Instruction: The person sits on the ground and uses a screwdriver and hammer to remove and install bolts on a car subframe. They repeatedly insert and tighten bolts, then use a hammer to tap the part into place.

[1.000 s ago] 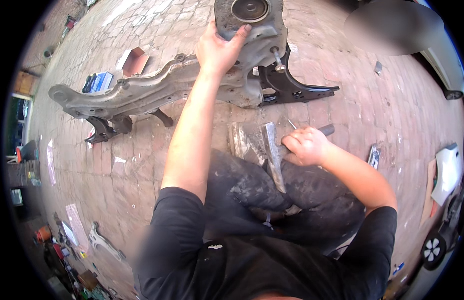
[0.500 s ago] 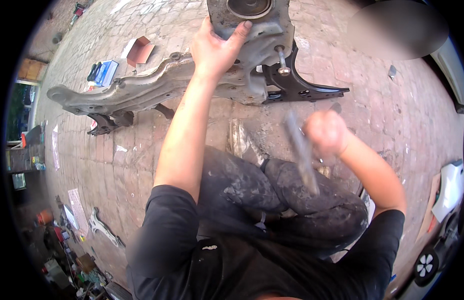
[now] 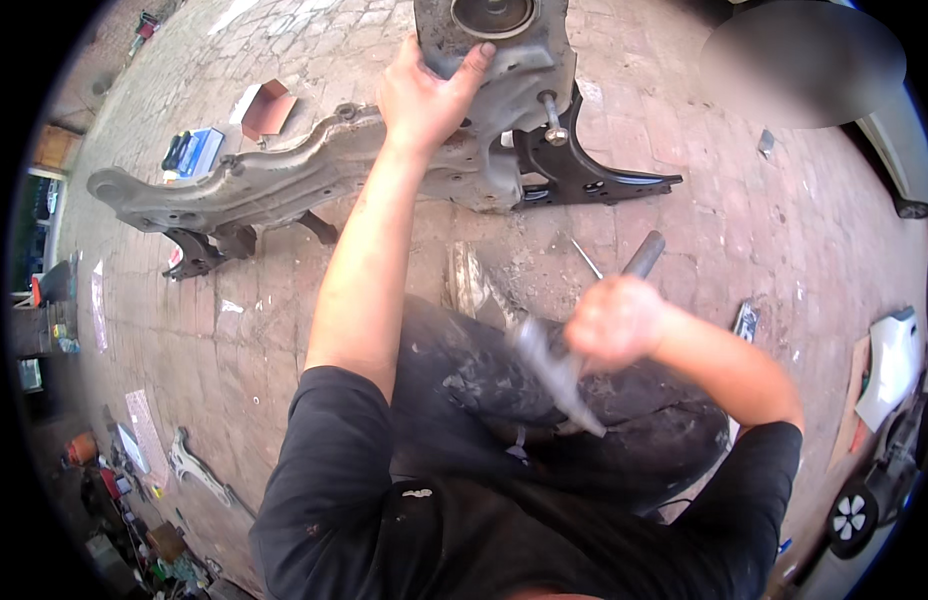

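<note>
My left hand (image 3: 429,100) grips the upper right end of a long grey metal subframe (image 3: 259,180), thumb over the plate below a round bushing (image 3: 492,12). A bolt (image 3: 552,118) sticks out of that plate, and black arms (image 3: 594,178) are attached beneath. My right hand (image 3: 614,320) is closed around a hammer (image 3: 559,375), blurred by motion, its head low over my right leg and its handle end pointing up and right. A thin metal rod (image 3: 586,258) shows just beyond that hand; whether it is held or lying, I cannot tell. A worn pale block (image 3: 469,275) lies by my knees.
On the brick paving (image 3: 234,340) are an open cardboard box (image 3: 266,108), a blue box (image 3: 192,152), a loose control arm (image 3: 199,470) and a white panel (image 3: 889,365). Clutter (image 3: 124,520) lines the lower left. A car (image 3: 899,170) stands upper right.
My right hand and the hammer swung right and up half a second ago, and are now lower and back left, below where they started. My left hand still grips the subframe.
</note>
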Tool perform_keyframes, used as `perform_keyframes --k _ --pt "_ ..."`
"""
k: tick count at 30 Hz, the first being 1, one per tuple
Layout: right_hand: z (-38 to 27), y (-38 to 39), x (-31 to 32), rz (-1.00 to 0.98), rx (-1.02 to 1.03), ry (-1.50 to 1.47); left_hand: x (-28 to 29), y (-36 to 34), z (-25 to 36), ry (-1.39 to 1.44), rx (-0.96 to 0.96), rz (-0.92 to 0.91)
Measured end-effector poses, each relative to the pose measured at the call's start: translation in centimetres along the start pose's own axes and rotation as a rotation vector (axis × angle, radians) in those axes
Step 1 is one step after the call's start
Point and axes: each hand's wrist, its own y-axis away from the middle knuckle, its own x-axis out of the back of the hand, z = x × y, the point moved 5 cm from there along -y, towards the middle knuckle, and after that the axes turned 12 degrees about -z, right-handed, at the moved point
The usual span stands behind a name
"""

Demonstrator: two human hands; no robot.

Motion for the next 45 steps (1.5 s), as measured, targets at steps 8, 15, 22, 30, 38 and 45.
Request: perform_keyframes --k 8,15,22,30,38,45 --pt "15.4 0.5 0.0 0.160 -0.854 0.006 -0.1 0.3 0.6 -0.062 0.050 -0.036" --pt "2.9 -0.1 5.0 0.337 -0.018 0.188 0.4 0.4 0.9 -0.083 0.062 -0.039" --pt "-4.7 -2.0 0.8 0.080 0.300 -0.062 0.1 0.2 0.7 0.009 -0.014 -0.005" --pt "6.0 -4.7 2.1 0.261 -0.053 0.130 0.8 0.3 0.8 -0.123 0.007 0.028" --pt "-6.3 -1.2 0.0 0.024 0.208 -0.172 0.2 0.1 0.8 -0.069 0.038 -0.022" --pt "1.6 5.2 -3.3 -0.279 -0.367 -0.139 0.7 0.1 1.0 -0.068 0.063 -0.013"
